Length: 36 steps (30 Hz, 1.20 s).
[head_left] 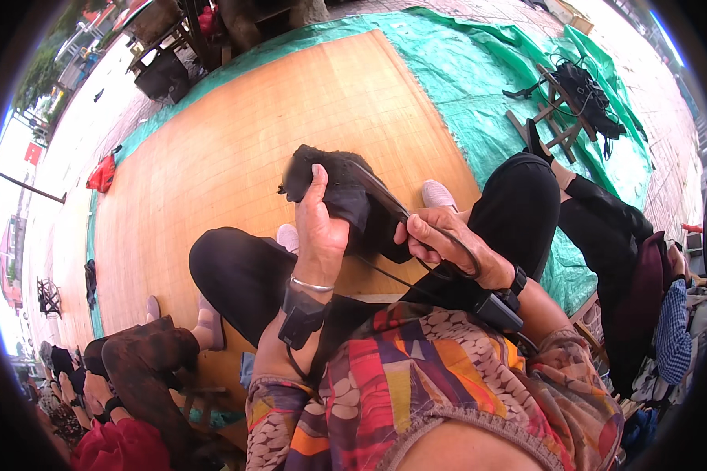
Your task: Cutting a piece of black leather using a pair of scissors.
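Note:
In front of my lap, my left hand (320, 222) holds up a bunched black piece (334, 169) with a fuzzy, ragged edge; it looks like cloth. The thumb points up along its near side, while the other fingers are mostly hidden. My right hand (448, 239) is closed round the dark looped handles of a pair of scissors (381, 191). Their long blades slant up and left, lying against or just in front of the black piece. Whether the blades are apart is unclear.
Below my hands spreads a tan mat (236, 141) on a green tarp (479, 71). At the far right a wooden stool (562, 118) carries black cables and gear. People sit close on both sides, one with dark trousers (613, 259) at right. A red bag (100, 174) lies at left.

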Tool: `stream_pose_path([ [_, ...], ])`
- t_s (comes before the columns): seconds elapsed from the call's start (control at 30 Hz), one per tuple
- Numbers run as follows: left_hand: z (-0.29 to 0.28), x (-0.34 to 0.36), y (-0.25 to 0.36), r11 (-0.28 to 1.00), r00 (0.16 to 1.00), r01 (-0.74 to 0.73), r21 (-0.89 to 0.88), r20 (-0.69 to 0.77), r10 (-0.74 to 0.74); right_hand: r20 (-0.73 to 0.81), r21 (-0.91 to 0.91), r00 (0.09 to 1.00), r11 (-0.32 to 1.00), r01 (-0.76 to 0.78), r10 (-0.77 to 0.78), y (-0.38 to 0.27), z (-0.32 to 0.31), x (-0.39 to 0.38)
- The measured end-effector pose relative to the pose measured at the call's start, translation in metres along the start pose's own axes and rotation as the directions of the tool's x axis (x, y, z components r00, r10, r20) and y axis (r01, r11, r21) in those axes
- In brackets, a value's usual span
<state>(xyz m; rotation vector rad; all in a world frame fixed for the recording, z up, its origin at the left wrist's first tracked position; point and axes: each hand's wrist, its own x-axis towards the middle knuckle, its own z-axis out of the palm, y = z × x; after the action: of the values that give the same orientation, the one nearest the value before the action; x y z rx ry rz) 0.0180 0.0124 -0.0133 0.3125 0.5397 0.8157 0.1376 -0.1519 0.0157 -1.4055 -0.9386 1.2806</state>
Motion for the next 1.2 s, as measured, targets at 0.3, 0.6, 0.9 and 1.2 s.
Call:
stream_pose_path([
  [0.3, -0.011, 0.009, 0.0, 0.999, 0.999, 0.031, -0.021, -0.027, -0.032, -0.146, 0.171, 0.986, 0.98, 0.107, -0.082, -0.004, 0.001, -0.001],
  [0.6, 0.002, -0.004, -0.001, 1.0, 0.999, 0.004, -0.003, 0.044, -0.004, 0.039, 0.074, 0.996, 0.994, -0.078, 0.075, -0.003, 0.002, 0.0],
  [0.9, 0.002, -0.003, -0.009, 1.0, 0.997, 0.01, 0.02, 0.078, -0.011, -0.052, 0.042, 0.998, 0.998, -0.037, 0.039, 0.002, 0.003, 0.002],
  [1.2, -0.009, 0.007, 0.004, 0.996, 0.996, -0.081, -0.045, -0.026, 0.08, -0.013, 0.106, 0.982, 0.976, 0.189, -0.189, 0.001, -0.002, -0.004],
])
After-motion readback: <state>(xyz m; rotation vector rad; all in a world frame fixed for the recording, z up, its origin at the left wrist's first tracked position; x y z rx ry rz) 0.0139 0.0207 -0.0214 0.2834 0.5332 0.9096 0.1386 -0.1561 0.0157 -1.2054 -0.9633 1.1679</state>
